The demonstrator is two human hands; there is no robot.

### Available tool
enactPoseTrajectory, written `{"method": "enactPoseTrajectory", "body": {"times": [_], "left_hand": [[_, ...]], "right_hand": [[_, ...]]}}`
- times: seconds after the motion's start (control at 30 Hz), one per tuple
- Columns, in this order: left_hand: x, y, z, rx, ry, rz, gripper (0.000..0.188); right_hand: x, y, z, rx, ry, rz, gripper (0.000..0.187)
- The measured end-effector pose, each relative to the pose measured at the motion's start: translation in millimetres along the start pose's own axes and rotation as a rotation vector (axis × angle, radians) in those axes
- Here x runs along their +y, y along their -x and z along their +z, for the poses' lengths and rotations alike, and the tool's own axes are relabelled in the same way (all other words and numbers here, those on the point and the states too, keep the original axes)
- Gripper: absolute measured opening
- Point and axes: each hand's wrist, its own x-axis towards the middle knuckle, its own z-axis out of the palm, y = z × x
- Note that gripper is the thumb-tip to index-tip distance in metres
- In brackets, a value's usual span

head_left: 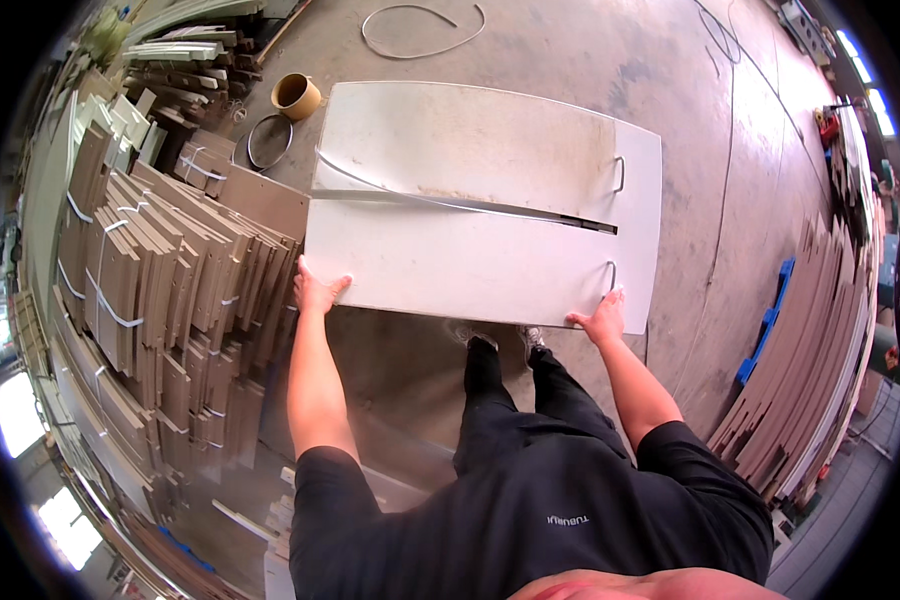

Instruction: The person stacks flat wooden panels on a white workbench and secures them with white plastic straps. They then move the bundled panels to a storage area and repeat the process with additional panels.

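In front of me is a large white cabinet (460, 260) with two door-like panels and scuffed, stained patches on the far one. Two thin metal handles (613, 276) stand near its right end, and a dark gap runs between the panels. A thin curved strip (380, 186) lies across that gap. My left hand (317, 290) grips the near left corner, thumb on top and the other fingers around the side. At the near right, my right hand (602, 317) holds the near edge close to a handle; its fingertips are partly hidden.
Strapped stacks of brown boards (160, 270) rise close on the left. A yellowish round tub (296, 96) and a dark ring (270, 141) sit beyond them. Long brown boards (795, 350) lean at the right beside a blue pallet (767, 320). A looped strip (423, 55) lies on the far floor.
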Motion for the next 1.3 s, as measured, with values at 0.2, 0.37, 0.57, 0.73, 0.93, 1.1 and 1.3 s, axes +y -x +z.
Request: {"method": "enactPoseTrajectory", "body": {"times": [0.2,0.37,0.57,0.73,0.93,1.1,1.3], "left_hand": [[9.1,45.9,30.4,-0.018,-0.015,-0.048,0.144],[17.7,103.9,83.1,-0.055,0.025,-0.103,0.147],[60.5,152.8,117.7,-0.086,0.136,-0.136,0.148],[83.3,167.8,132.8,-0.057,0.200,-0.165,0.143],[49.4,181.4,161.1,0.016,0.394,0.022,0.118],[37.9,296.4,170.0,-0.120,0.506,-0.164,0.095],[-13.8,535.0,233.3,-0.258,0.580,-0.400,0.074]], "right_hand": [[42.2,-52.8,-12.3,-0.010,0.013,-0.059,0.154],[72.2,-125.8,-47.5,-0.067,0.099,-0.112,0.156],[100.6,-186.5,-84.3,-0.091,0.185,-0.074,0.154],[71.7,-174.2,-95.8,-0.068,0.157,0.010,0.142],[-52.7,-146.5,-67.0,0.180,0.191,-0.440,0.113],[-179.3,-122.8,-27.6,0.030,0.186,-0.722,0.106],[-303.6,-28.7,20.5,-0.107,0.290,-1.063,0.104]]}}
